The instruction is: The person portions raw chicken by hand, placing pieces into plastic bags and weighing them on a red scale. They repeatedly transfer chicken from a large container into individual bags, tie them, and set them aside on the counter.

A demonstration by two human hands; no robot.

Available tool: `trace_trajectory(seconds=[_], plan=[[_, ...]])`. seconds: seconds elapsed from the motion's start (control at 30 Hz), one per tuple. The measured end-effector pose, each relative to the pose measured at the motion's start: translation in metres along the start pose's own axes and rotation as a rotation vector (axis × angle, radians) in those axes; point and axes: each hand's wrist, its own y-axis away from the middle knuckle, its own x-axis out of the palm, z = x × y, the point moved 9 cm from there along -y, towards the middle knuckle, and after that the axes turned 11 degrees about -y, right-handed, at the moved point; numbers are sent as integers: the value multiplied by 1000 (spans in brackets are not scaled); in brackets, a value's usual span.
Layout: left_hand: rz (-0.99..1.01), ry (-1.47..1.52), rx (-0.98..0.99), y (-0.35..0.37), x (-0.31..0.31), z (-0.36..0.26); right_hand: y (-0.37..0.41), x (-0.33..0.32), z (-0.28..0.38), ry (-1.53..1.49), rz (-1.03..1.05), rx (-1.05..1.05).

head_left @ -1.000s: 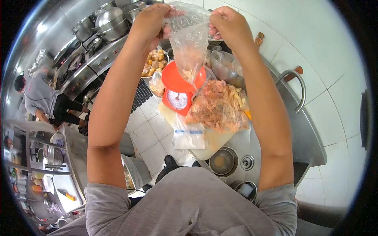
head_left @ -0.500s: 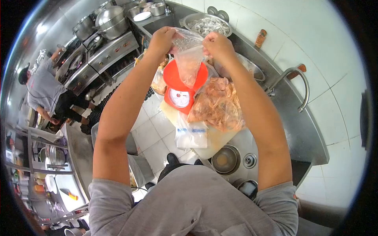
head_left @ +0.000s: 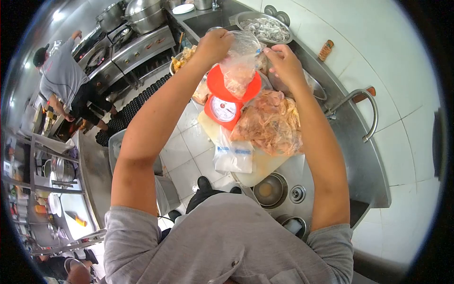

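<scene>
My left hand (head_left: 213, 46) is closed on the gathered upper edge of a clear plastic bag (head_left: 236, 75) holding pale pink raw meat. On the other side, the fingertips of my right hand (head_left: 285, 64) pinch the bag's edge near a small blue mark. The filled bottom of the bag overlaps the red pan of a kitchen scale (head_left: 223, 110) with a white round dial. Right of the scale lies a large clear bag of raw meat pieces (head_left: 269, 124). A stack of plastic bags (head_left: 233, 157) with blue print lies in front of the scale, on a cutting board (head_left: 265, 169).
A bowl of grey-white strips (head_left: 265, 27) stands at the back. The faucet (head_left: 371, 116) arches at the right, and a metal pot (head_left: 270, 190) sits in the sink. Another person (head_left: 68, 78) stands by the stove (head_left: 142, 54) at left.
The bag's mouth, spread between both hands before, is now gathered and narrower. My right hand's fingers have loosened and turned. The view has shifted slightly, and the other person has straightened up.
</scene>
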Motion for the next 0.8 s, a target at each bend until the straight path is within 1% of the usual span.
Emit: trace_trajectory(seconds=[0.1,0.2,0.3,0.4,0.5,0.6,0.7,0.8], plan=[[-99,-338,57,1,-15,-6,1,-4,-10,16,28,41],[-83,-432,27,2,-20,-1,7,-8,-18,18,59,74],[-232,-512,148,12,-34,-10,16,-13,-31,31,79,119],[-263,-345,179,14,-47,-5,25,-20,-42,58,80,156],[-122,-143,109,17,-50,5,34,-22,-39,110,52,198],[-45,-58,124,11,-48,23,37,-17,-33,137,56,234],[61,-58,57,15,-50,39,38,-7,-31,177,92,249],[81,4,249,11,-58,50,45,-4,-31,210,101,217]])
